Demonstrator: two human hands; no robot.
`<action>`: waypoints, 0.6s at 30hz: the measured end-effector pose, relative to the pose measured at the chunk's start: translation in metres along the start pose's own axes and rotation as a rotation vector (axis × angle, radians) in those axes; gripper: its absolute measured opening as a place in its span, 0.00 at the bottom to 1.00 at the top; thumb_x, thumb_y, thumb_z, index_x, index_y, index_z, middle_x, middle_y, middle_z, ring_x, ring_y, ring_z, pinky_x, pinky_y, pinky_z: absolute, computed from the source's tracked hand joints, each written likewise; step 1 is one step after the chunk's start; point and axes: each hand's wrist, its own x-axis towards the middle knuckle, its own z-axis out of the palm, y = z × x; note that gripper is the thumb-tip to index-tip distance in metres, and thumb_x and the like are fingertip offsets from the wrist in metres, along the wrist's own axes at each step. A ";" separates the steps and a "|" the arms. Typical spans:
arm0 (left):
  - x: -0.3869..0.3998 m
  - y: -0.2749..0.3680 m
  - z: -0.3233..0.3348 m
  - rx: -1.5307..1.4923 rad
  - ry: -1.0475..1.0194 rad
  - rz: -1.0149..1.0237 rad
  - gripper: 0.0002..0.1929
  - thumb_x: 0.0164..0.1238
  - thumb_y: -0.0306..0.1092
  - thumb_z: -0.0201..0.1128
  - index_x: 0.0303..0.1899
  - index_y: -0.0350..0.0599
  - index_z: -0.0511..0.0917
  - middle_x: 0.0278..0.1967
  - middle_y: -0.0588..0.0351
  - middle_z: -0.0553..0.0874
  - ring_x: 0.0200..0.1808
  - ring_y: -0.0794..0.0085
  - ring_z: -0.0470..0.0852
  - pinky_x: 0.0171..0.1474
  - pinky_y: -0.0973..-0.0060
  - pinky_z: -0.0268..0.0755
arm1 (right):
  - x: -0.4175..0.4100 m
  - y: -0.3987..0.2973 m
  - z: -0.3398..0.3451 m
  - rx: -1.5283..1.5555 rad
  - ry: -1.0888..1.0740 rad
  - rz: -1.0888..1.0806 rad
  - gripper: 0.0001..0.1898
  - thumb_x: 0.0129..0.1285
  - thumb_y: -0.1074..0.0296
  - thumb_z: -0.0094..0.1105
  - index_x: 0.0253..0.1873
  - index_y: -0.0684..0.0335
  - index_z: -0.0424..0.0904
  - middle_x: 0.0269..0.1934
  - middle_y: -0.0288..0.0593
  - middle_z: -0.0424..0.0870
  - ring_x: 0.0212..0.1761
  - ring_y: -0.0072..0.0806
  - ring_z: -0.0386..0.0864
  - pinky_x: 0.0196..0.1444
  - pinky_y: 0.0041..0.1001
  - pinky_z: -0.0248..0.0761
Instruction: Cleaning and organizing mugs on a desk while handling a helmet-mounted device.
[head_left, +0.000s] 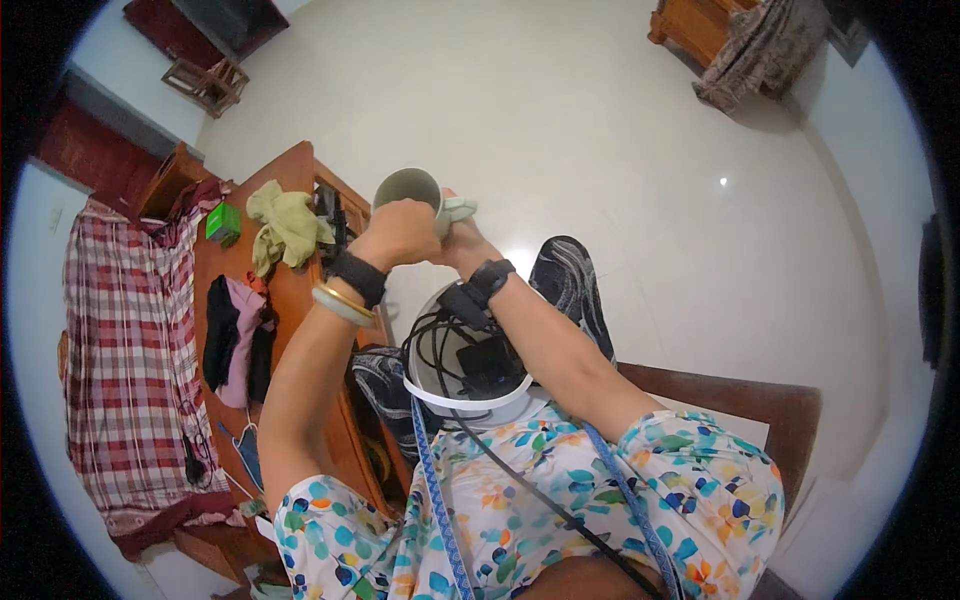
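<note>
A pale green mug (409, 186) is tilted so that its mouth faces up toward me, beyond the container on my lap. My left hand (401, 234) is at the near rim of the mug; its fingers are hidden, so its grip is unclear. On the mug's right side, my right hand (463, 238) holds it by the handle (459, 209). Below my wrists, a white round container (469, 403) holds black cables and a black box-shaped device (484, 360). Black bands are on both wrists, and bangles are on the left forearm.
A wooden table (289, 300) at left bears a yellow-green cloth (283, 217), a green box (223, 223) and folded clothes (238, 341). Beside it lies a checked cloth (131, 337). Wooden furniture with a patterned cover (757, 60) stands at the upper right. A blue strap and a black cable hang before me.
</note>
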 end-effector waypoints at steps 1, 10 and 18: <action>0.001 -0.001 0.000 -0.054 0.031 -0.033 0.15 0.47 0.41 0.59 0.28 0.36 0.81 0.31 0.39 0.83 0.37 0.50 0.83 0.43 0.61 0.75 | -0.001 0.000 0.002 0.001 0.006 -0.016 0.17 0.58 0.48 0.49 0.40 0.53 0.79 0.35 0.36 0.83 0.36 0.28 0.81 0.35 0.30 0.77; 0.003 -0.001 0.008 -0.215 0.072 0.008 0.14 0.55 0.39 0.53 0.36 0.38 0.79 0.32 0.42 0.83 0.36 0.47 0.80 0.39 0.58 0.73 | -0.014 0.004 0.019 -0.111 0.036 -0.133 0.17 0.59 0.48 0.50 0.37 0.54 0.79 0.31 0.34 0.82 0.32 0.26 0.79 0.33 0.29 0.76; 0.001 -0.007 0.006 -0.252 0.201 0.143 0.16 0.59 0.44 0.52 0.30 0.40 0.80 0.29 0.40 0.82 0.35 0.45 0.80 0.38 0.56 0.72 | -0.002 0.002 0.003 -0.174 0.104 -0.208 0.14 0.60 0.51 0.50 0.41 0.53 0.77 0.37 0.36 0.80 0.38 0.27 0.77 0.37 0.35 0.74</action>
